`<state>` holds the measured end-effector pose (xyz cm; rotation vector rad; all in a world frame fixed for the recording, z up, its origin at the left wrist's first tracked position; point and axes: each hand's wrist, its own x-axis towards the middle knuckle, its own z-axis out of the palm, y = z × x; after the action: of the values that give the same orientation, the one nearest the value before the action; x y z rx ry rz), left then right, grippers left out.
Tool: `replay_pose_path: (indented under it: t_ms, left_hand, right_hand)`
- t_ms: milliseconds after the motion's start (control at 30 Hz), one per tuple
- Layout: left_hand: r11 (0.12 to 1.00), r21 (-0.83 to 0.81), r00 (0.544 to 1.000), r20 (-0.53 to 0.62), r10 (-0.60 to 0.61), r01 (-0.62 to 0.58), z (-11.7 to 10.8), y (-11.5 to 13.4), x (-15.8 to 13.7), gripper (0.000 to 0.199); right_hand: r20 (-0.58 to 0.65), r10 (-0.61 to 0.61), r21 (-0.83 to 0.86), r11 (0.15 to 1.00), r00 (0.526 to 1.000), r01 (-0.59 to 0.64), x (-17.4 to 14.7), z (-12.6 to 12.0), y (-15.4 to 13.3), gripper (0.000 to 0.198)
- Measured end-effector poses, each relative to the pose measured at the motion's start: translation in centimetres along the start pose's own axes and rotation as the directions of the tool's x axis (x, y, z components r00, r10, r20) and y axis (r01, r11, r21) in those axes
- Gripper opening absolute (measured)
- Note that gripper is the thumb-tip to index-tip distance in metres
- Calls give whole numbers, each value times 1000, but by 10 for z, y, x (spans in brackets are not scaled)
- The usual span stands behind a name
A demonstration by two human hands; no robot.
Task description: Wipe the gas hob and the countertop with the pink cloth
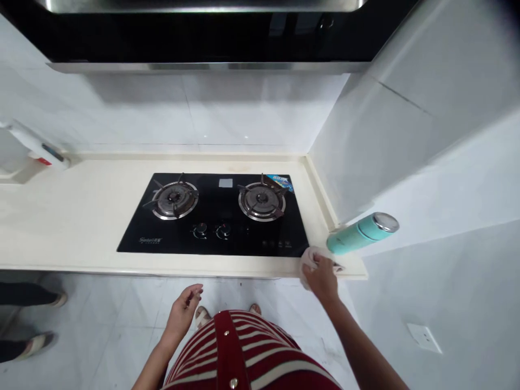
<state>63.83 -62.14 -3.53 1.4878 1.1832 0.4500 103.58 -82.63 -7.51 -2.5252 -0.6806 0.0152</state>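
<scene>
Near the right front corner of the counter, my right hand (323,276) grips a pale cloth (307,269), pressing it on the countertop beside the stove's corner. Part of the cloth hangs over the front edge. Just behind that hand stands a turquoise thermos flask (357,234) with a silver lid. My left hand (183,311) hangs in front of the counter, its fingers loosely bent and slightly apart, with nothing in them. The black two-burner gas stove (219,238) is set into the cream countertop (81,216).
A dark range hood (203,38) juts out over the stove. The white wall (365,157) closes off the right side and carries a socket (423,337) low down. At far left lies a white appliance (49,154); another person's legs (28,295) are below.
</scene>
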Motion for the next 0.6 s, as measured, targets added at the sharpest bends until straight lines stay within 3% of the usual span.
replay_pose_path:
  t_ms: [100, 200, 267, 367, 467, 600]
  left_hand:
    - [999, -29, 1000, -22, -15, 14, 0, 14, 0, 48]
    - [999, -50, 1000, 3, -10, 10, 0, 23, -1, 46]
    - [999, -50, 999, 41, 1, 2, -3, 26, -3, 44]
    - [1000, -14, 999, 36, 25, -25, -15, 22, -6, 40]
    - [999, 13, 997, -67, 45, -44, -34, 8, -6, 41]
    - [998, -54, 978, -210, -22, 11, -66, -21, 2, 58]
  right_hand:
    - [151, -125, 36, 992, 981, 121, -36, 38, -68, 34]
    - [322, -373, 126, 928, 870, 351, -71, 62, -138, 27]
    - [396, -437, 153, 899, 808, 412, -87, 74, -184, 27]
    - [467, -493, 191, 866, 734, 461, -101, 89, -243, 30]
    - [501, -559, 255, 825, 661, 505, -113, 106, -289, 31]
    - [530, -605, 442, 795, 594, 415, -130, 136, -341, 26]
